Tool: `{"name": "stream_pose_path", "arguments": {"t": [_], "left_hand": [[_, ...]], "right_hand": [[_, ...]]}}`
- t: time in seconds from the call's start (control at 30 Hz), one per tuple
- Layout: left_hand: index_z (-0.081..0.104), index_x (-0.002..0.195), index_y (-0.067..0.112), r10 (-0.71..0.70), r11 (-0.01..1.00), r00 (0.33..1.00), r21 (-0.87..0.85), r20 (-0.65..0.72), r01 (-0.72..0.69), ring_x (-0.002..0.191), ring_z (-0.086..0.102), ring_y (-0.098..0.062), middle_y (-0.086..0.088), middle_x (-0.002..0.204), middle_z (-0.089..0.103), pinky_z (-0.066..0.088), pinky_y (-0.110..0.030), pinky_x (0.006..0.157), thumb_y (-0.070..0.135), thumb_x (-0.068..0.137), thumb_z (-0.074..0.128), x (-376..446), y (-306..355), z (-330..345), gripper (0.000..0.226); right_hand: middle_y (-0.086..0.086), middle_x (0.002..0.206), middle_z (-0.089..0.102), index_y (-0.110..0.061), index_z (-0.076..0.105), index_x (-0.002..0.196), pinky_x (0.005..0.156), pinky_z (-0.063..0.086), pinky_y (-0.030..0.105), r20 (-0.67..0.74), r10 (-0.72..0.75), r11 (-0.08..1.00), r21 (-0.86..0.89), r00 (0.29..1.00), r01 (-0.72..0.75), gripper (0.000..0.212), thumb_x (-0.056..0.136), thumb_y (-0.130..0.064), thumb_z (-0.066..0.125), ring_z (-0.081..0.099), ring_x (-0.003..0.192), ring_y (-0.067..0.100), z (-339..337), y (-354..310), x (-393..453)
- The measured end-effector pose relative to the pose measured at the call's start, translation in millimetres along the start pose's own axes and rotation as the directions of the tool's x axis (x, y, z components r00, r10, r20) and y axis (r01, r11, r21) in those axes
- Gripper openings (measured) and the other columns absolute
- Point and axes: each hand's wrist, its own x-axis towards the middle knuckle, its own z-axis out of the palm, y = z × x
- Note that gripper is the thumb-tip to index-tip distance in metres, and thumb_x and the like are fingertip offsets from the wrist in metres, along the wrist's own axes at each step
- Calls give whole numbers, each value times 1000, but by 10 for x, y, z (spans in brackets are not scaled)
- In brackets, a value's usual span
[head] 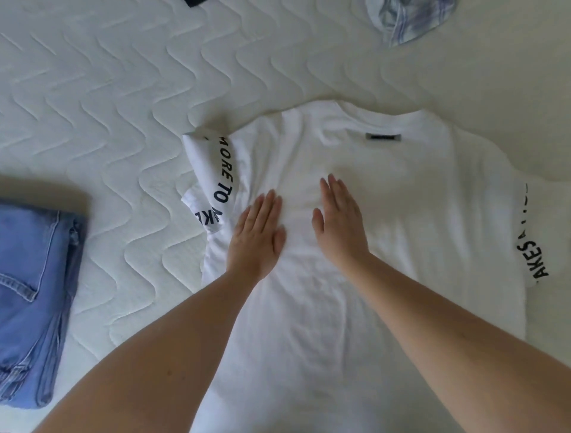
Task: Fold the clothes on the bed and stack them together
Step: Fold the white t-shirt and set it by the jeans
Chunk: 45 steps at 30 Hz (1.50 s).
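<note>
Quilted mattress [123,92], both flat hands on white T-shirt [401,201] mid-bed.

bare quilted mattress [123,102] lay open to the left of and beyond the white t-shirt [401,191], leaving wide room to pass there. folded blue jeans [34,278] blocked the near left edge. a crumpled pale blue garment [404,18] and a dark scrap [194,2] sat at the far edge. the left sleeve [213,179] lay bunched, raised off the mattress.
</note>
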Motion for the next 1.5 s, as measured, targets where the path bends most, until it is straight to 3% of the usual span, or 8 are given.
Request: {"name": "stream_pose_path", "arguments": {"t": [0.47, 0.83, 0.93, 1.07, 1.13, 1.23, 1.37, 1.5], "left_hand": [[21, 156, 14, 25, 1000, 999, 12, -36, -24, 151, 13, -16, -2, 164, 15, 13, -39, 122, 37, 99, 28, 80, -57, 201, 62], [34, 152, 12, 70, 989, 996, -124, -53, -77, 148, 25, -18, -3, 161, 27, 25, -41, 117, 34, 100, 33, 88, -56, 21, 56], [51, 141, 10, 79, 903, 979, -403, -187, -150, 134, 47, -25, -10, 143, 52, 40, -44, 106, 22, 96, 43, 149, -211, -255, 48], [52, 132, 13, -128, 898, 902, -435, -412, -70, 122, 51, -24, -8, 130, 57, 37, -31, 104, -2, 80, 38, 465, -566, -742, 57], [49, 139, 12, -267, 883, 896, -463, -355, 80, 129, 44, -23, -8, 138, 51, 32, -31, 110, -9, 73, 35, 718, -792, -931, 71], [41, 148, 22, -327, 880, 942, -389, -79, 273, 143, 27, -21, -2, 154, 36, 21, -38, 117, -12, 82, 41, 1030, -1163, -1024, 74], [43, 145, 35, -22, 982, 989, -182, 145, 49, 149, 14, -16, 6, 159, 26, 9, -43, 121, 14, 91, 63, 1177, -1520, -1035, 61], [61, 130, 17, 122, 987, 986, -118, 112, -108, 148, 22, -19, 1, 152, 40, 11, -40, 121, 31, 85, 74, 1184, -1581, -1092, 49]], "right_hand": [[9, 161, 24, -11, 28, 154, 120, 21, 43, -125, -238, 948, -248, 963, 202, 56, 103, -35, 33, 20, 149, 23, 445, -170, 1120], [12, 164, 10, -4, 11, 155, 122, 11, 43, -64, -105, 961, -261, 992, 85, 70, 98, -42, 25, 6, 152, 21, 497, -177, 1172], [11, 163, 13, -4, 15, 154, 122, 13, 44, -70, -113, 958, -270, 991, 91, 65, 96, -31, 24, 11, 151, 21, 490, -168, 1175], [9, 164, 12, -7, 12, 155, 122, 11, 43, -88, -121, 958, -273, 989, 93, 67, 92, -26, 25, 9, 151, 20, 503, -135, 1173], [8, 164, 11, -9, 10, 156, 122, 10, 43, -83, -125, 955, -279, 989, 98, 68, 92, -26, 26, 8, 151, 20, 513, -136, 1167], [5, 164, 13, -11, 13, 156, 122, 11, 43, -89, -129, 953, -286, 988, 99, 70, 90, -26, 28, 10, 151, 22, 530, -147, 1181], [6, 163, 16, -13, 16, 156, 121, 13, 46, -93, -150, 948, -297, 984, 116, 71, 88, -27, 29, 13, 151, 24, 549, -146, 1199], [8, 163, 17, -14, 16, 156, 121, 13, 46, -100, -149, 948, -299, 984, 113, 72, 87, -27, 32, 13, 151, 26, 562, -128, 1176]]}}
